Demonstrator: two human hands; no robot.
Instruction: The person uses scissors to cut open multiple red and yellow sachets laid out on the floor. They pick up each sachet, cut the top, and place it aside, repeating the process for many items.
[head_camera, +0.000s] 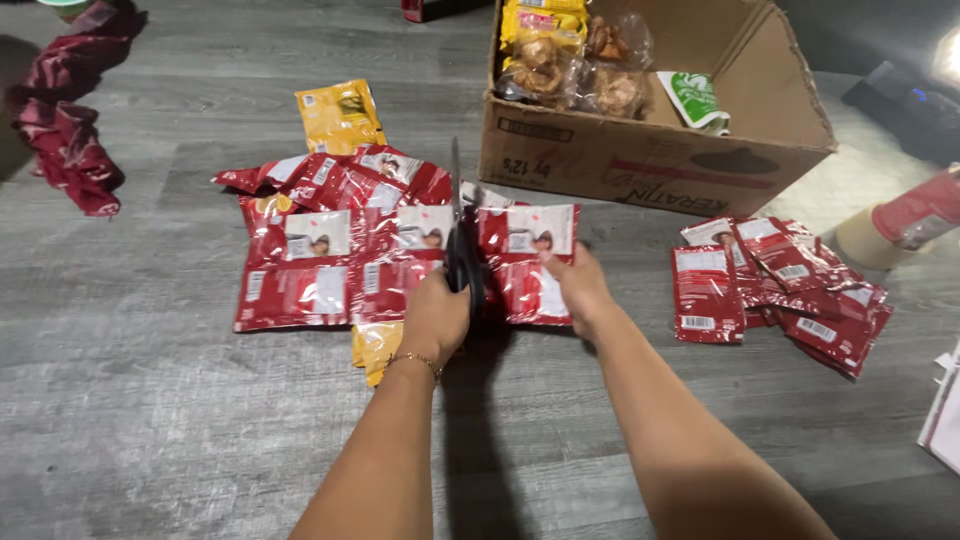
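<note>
Left hand (437, 316): closed around handles of black scissors (460, 245), blades pointing away over the packets. Right hand (577, 285): fingers pinching lower edge of red packet (530, 262), flat on grey floor (150, 400) beside the scissors. More red packets (330, 250) left; second pile (780, 285) right; cardboard box (640, 165) behind.

The left hand (435, 315) covers the scissors' (462, 245) handles. A yellow packet (375, 347) lies mostly under the red packets (300, 270). The white sheets (942, 415) are cut by the right edge.
</note>
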